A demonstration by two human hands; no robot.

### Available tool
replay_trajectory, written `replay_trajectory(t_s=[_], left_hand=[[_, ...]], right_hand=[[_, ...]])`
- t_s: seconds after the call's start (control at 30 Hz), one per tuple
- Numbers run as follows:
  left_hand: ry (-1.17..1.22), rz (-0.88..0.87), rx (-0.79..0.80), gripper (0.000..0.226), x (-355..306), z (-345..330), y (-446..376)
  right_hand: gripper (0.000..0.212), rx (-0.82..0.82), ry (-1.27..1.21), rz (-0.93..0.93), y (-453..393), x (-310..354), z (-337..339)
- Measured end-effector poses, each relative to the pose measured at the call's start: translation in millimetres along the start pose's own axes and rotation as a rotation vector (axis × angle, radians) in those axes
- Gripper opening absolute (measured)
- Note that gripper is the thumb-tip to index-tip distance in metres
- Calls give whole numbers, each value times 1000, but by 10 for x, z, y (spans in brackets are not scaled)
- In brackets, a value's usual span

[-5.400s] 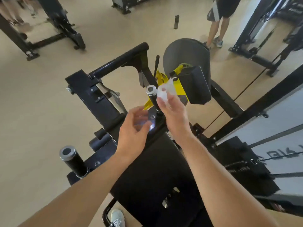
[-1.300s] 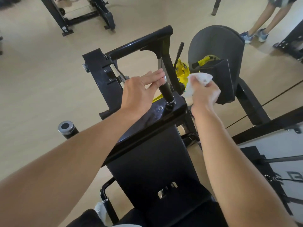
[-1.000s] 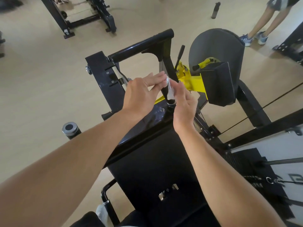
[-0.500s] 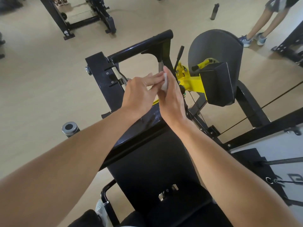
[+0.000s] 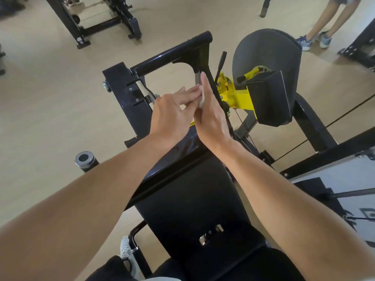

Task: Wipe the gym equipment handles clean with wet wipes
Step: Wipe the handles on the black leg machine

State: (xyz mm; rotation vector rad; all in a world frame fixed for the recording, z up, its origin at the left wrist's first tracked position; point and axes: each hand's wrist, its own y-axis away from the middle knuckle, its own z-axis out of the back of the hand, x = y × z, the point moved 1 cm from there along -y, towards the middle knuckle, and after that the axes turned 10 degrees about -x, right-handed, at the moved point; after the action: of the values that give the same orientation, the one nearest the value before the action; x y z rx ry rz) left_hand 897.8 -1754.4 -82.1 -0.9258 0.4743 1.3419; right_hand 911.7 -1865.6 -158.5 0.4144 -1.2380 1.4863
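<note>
Both hands are meeting above the black machine, straight-fingered left hand and right hand pressing the white wipe between them (handle hidden behind).

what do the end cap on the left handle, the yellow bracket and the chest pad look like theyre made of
End cap: bare metal, probably steel; silvery ring, bright glints.
Yellow bracket: seemingly painted metal; flat plates, bolts.
Chest pad: likely vinyl-covered; black, soft sheen.
</note>
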Motion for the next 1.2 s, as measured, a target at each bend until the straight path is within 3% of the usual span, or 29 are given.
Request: replay_trajectory(t_s=[0.1,0.17,0.23,0.27,0.33,0.4,0.47,0.57,0.6,0.63,0.7,0.77,0.87,0.97,1.07,1.13,1.2], left_hand=[[-84,-87,-44,32,22,-76,63],[-168,-153,-92,36,41,-145,163],[-218,-307,-125,41,22,-260,336],[-204,-410,-109,42,11,-349,454],[-118,-561,8,41,-11,-567,703],[-46,-609,173,38,12,-820,887],[-53,-581,362,37,110,-1093,989],[-189,-467,665,49,327,-1497,1074],[-243,-431,748,53,424,-1625,1104],[-290,-400,815,56,531,-1746,1136],[-364,-344,921,59,733,-1975,1196],[-423,-290,1008,63,907,-2215,1269],[-519,-235,1126,71,1163,-2495,1360],[-696,-310,1188,84,1494,-2762,1452],[-859,-350,1248,101,1798,-2911,1493],[-926,-422,1273,115,1950,-2991,1484],[-944,-486,1272,128,2064,-3105,1453]], right_hand=[[75,119,234,-135,287,-361,131],[73,240,310,-125,478,-648,341],[63,198,226,-186,559,-825,590],[49,89,136,-267,581,-899,712],[13,-193,-27,-546,654,-1132,932],[2,-404,-118,-889,767,-1455,1136],[13,-503,-109,-1153,986,-1819,1326],[52,-399,86,-1384,1465,-2275,1470],[60,-272,310,-1448,1610,-2401,1491],[56,-266,322,-1502,1788,-2573,1505],[31,-551,-83,-1648,2043,-2826,1502],[20,-582,24,-1614,2196,-2987,1419],[19,-592,188,-1524,2217,-3065,1270],[25,-316,289,-1363,2191,-3144,984],[41,-102,182,-1197,2294,-3156,611],[46,-153,189,-1023,2423,-3158,495],[35,-204,311,-857,2553,-3234,507]])
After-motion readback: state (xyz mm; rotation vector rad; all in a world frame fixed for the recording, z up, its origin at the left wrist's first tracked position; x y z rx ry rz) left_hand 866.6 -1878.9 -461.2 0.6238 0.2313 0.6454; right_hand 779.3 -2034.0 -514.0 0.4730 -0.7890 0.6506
